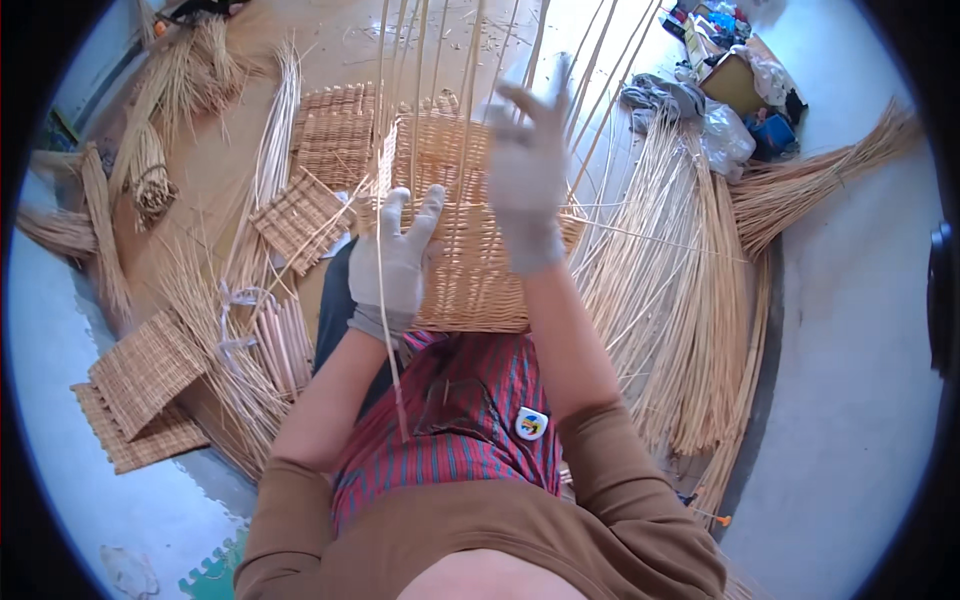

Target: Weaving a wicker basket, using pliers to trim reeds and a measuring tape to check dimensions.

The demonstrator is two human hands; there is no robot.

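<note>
A half-woven wicker basket (475, 285) rests against my lap, with tall upright stakes (470, 90) rising from its weave. My left hand (388, 270), in a pale grey work glove, is closed on the basket's left upper edge. A thin loose strand (384, 325) hangs down past that hand over my apron. Above the basket's right side, my right hand (527, 195) is raised in a matching glove, blurred by motion, its fingers apart. No strand can be made out in it. Part of the basket's right side is hidden behind that hand and wrist.
Long loose canes (680, 330) spread over the floor on the right, with a tied bundle (815, 185) beside them. Woven panels (150, 370) lie at the left, and more bundles (175, 85) at the far left. A cluttered box (730, 80) stands at the far right.
</note>
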